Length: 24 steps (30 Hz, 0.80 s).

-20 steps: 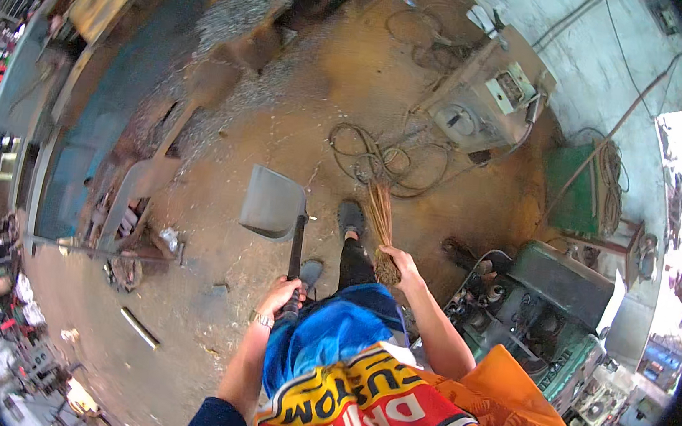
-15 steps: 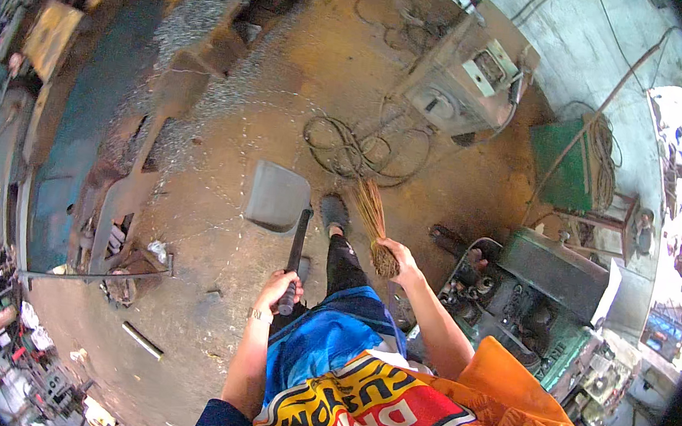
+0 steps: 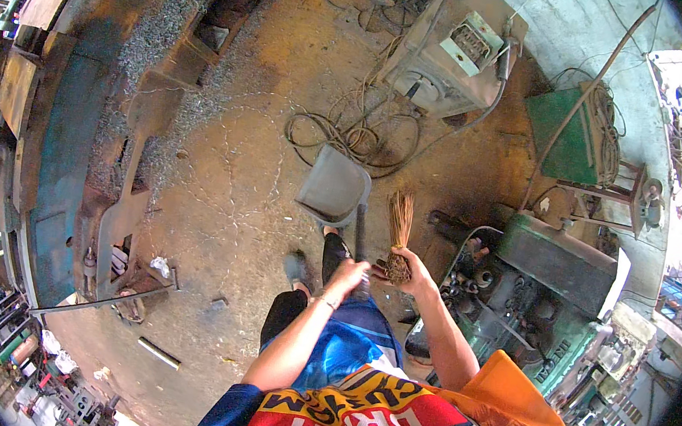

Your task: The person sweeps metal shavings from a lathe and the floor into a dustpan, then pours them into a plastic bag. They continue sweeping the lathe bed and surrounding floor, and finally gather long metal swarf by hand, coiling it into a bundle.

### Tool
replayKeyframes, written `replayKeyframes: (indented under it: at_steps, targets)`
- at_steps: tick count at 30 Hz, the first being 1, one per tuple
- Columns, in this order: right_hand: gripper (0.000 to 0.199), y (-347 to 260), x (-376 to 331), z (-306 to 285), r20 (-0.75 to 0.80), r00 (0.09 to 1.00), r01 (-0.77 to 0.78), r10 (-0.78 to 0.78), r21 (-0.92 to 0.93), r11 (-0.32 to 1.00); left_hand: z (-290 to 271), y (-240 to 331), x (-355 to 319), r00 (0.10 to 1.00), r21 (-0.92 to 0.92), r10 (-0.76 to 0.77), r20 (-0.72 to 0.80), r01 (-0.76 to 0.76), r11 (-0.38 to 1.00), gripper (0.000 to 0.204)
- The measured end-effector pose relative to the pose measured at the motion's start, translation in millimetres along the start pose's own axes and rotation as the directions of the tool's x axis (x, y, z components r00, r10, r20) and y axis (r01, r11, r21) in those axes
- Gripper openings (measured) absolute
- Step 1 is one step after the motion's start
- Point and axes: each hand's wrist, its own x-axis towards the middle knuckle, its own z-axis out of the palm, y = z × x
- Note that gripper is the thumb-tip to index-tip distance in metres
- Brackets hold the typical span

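Note:
In my left hand (image 3: 346, 280), the fingers are wrapped round the black handle of a grey dustpan (image 3: 331, 185). Its pan points away from me, above my feet and close to the coiled cable. A short straw hand broom (image 3: 400, 220) is gripped near its bound end by my right hand (image 3: 413, 273), bristles pointing away from me. The two hands are close together in front of my body, and the broom stands just right of the dustpan handle.
Looped cable (image 3: 354, 137) lies on the floor ahead, by a grey metal box machine (image 3: 452, 49). Metal shavings (image 3: 158, 49) pile along the blue-green machine (image 3: 67, 182) at left. At right are a green machine (image 3: 558, 263) and a tray of parts (image 3: 480, 284). A short bar (image 3: 159, 353) lies left.
My left hand has moved right with the dustpan, bringing it close to the right hand. The broom has tilted more upright. My feet have shifted as in a step.

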Motion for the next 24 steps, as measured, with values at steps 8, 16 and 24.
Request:
replayKeyframes:
  at_steps: [8, 16, 24]
  targets:
    - [0.037, 20, 1, -45, 0.041, 0.998, 0.052, -0.050, -0.046, 0.998, 50, -23, -25, 0.946, 0.451, 0.241, 0.216, -0.315, 0.835, 0.059]
    - [0.042, 13, 10, -96, 0.167, 0.986, -0.013, 0.016, -0.022, 1.000, -25, -117, -65, 0.906, 0.037, 0.301, 0.296, -0.326, 0.945, 0.041]
    - [0.034, -14, 62, -119, -0.041, 0.996, -0.092, 0.085, -0.221, 0.971, -227, -298, -171, 0.895, -0.244, -0.227, -0.383, 0.139, 0.960, 0.032]
